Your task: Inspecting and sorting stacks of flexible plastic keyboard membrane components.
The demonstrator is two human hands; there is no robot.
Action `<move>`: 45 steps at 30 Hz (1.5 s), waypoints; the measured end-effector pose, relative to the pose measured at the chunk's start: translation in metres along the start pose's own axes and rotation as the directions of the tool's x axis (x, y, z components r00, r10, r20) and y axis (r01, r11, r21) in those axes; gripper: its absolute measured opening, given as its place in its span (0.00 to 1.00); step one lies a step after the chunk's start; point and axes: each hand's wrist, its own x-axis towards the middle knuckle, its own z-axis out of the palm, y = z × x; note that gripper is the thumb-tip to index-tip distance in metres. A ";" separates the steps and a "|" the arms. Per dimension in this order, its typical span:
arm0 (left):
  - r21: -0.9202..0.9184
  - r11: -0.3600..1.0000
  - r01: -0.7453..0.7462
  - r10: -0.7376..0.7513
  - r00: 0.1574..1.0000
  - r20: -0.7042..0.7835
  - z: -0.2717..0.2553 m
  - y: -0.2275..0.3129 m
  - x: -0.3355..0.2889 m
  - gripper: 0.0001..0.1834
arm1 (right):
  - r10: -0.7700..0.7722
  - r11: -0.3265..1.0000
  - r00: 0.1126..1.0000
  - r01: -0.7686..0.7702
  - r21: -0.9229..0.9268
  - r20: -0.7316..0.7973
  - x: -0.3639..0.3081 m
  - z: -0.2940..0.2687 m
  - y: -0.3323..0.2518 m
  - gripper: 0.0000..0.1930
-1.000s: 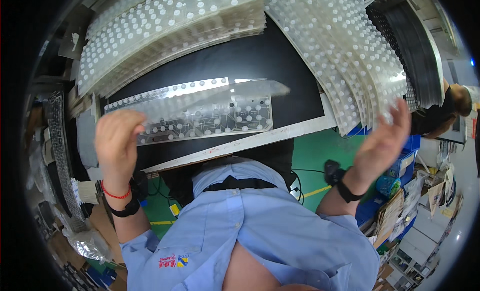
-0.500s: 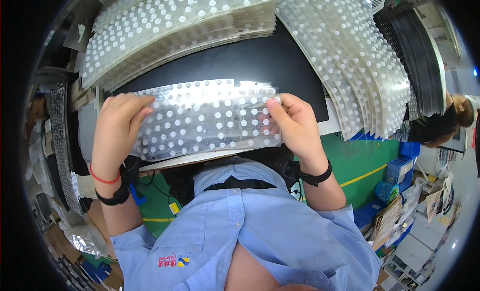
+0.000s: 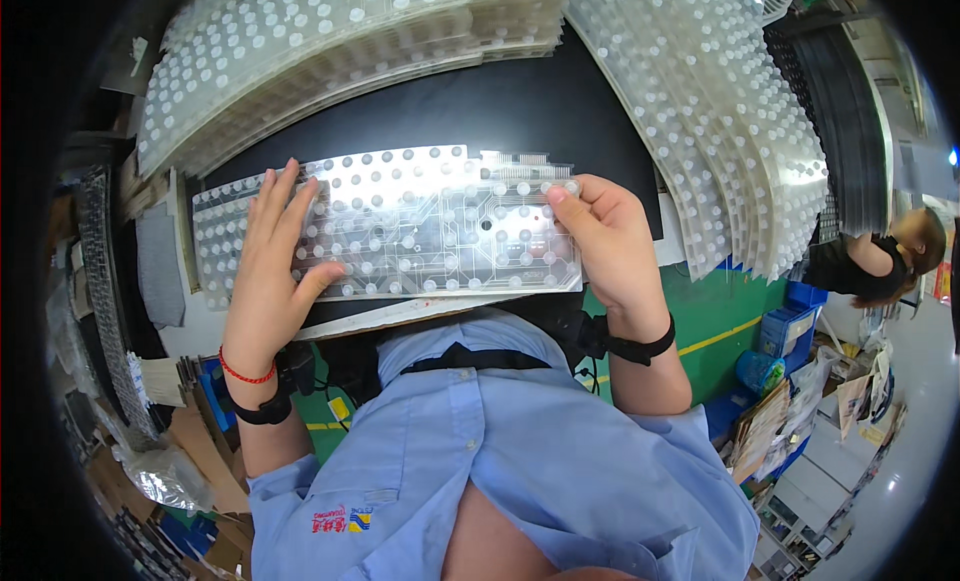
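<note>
A clear keyboard membrane sheet (image 3: 420, 216) with rows of round whitish domes and printed traces lies across the black work surface in front of me. Its connector tail sticks out at the upper right edge. My left hand (image 3: 268, 266) rests on the sheet's left part, fingers stretched and spread, thumb out to the side. At the opposite end, my right hand (image 3: 617, 243) pinches the sheet's right edge between thumb and fingers. Whether one sheet or more lie under my hands I cannot tell.
Tall stacks of similar membrane sheets stand at the back (image 3: 330, 41) and the right (image 3: 710, 131). Dark keyboard-like panels (image 3: 835, 121) are stacked farther right, others (image 3: 115, 281) at far left. Another person (image 3: 875, 261) is at the right. The black work surface (image 3: 400, 106) extends behind the sheet.
My left hand has gone from gripping the sheet's left part to lying spread on it. The sheet now looks flatter and reaches farther left. My right hand has shifted slightly right, still pinching.
</note>
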 end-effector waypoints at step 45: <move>0.092 0.980 0.178 -0.146 0.948 -0.284 0.007 -0.043 -0.055 0.28 | -0.169 0.983 0.976 0.155 -0.102 -0.141 -0.001 0.006 -0.002 0.21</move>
